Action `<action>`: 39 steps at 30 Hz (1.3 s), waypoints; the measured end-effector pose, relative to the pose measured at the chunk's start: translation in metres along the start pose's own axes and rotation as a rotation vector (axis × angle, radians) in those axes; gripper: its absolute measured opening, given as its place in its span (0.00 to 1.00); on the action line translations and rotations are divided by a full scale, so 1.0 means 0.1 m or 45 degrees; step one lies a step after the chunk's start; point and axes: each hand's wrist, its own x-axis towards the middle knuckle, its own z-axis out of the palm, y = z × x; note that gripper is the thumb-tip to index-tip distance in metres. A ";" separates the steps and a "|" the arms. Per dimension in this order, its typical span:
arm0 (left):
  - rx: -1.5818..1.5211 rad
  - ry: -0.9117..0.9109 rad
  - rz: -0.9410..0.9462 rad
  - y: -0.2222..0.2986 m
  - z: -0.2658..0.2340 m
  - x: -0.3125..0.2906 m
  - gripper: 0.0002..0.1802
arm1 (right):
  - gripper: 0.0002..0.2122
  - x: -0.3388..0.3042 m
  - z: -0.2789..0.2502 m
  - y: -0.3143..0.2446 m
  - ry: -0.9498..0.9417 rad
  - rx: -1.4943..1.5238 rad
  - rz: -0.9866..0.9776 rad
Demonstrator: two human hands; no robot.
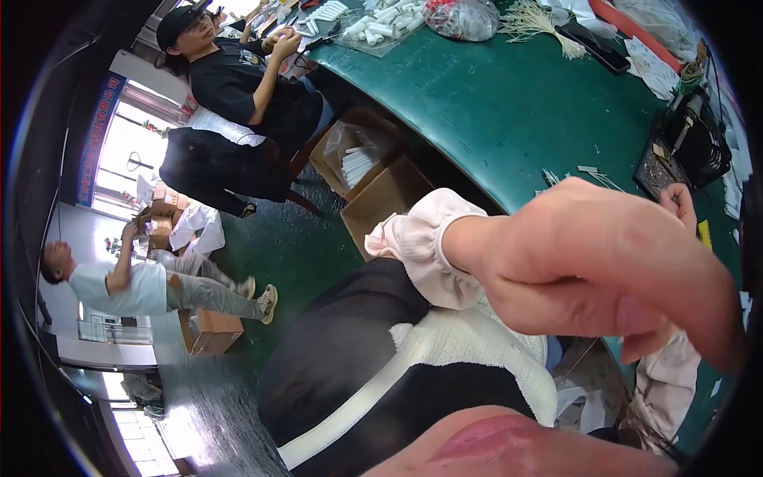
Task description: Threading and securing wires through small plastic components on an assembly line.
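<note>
My left hand (588, 262) is raised very close to the camera and fills the right of the view, with a pale pink sleeve cuff (421, 250) at its wrist. Its fingers run toward the right rim, and nothing shows in them. Just behind it, the fingertips of my right hand (680, 203) show over the green table (493, 103), close to a black device (693, 137); the rest of that hand is hidden. Thin pale strips (592, 173) lie on the table near both hands.
At the table's far end lie bags of white tubes (380, 22), a red-filled bag (461, 17), a bundle of pale sticks (540, 22) and a flat black case (594, 46). Open cardboard boxes (367, 171) stand on the floor. A person in black (238, 79) sits at the table; another person (135, 286) is beyond.
</note>
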 end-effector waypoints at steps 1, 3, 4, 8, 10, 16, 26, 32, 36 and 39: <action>0.073 -0.024 0.019 -0.01 -0.02 -0.01 0.13 | 0.06 0.02 -0.02 0.03 0.010 0.038 -0.023; 0.176 0.060 0.111 -0.05 0.07 -0.06 0.12 | 0.06 0.06 -0.04 0.05 -0.028 0.073 0.021; 0.190 0.077 0.107 -0.03 0.11 -0.08 0.13 | 0.05 0.08 -0.05 0.04 -0.065 0.105 0.061; 0.236 0.104 0.140 -0.05 0.24 -0.05 0.17 | 0.05 0.04 -0.02 0.00 -0.056 0.130 0.071; 0.257 0.093 0.163 -0.08 0.28 -0.02 0.19 | 0.04 -0.02 0.06 -0.06 -0.028 0.162 0.010; 0.335 0.048 0.326 -0.13 0.25 0.38 0.25 | 0.05 -0.02 0.07 0.06 -0.094 0.244 -0.035; -0.252 0.474 0.717 -0.37 0.56 0.19 0.04 | 0.06 0.30 0.25 0.06 -0.082 0.176 0.170; -0.160 0.324 0.452 -0.22 0.63 0.16 0.05 | 0.06 0.10 0.16 0.03 0.018 0.146 0.290; -0.124 0.180 0.284 -0.18 0.66 0.17 0.09 | 0.06 0.06 0.07 -0.01 0.105 0.133 0.325; -0.079 0.062 0.170 -0.13 0.67 0.18 0.13 | 0.06 0.08 0.02 -0.04 0.151 0.123 0.337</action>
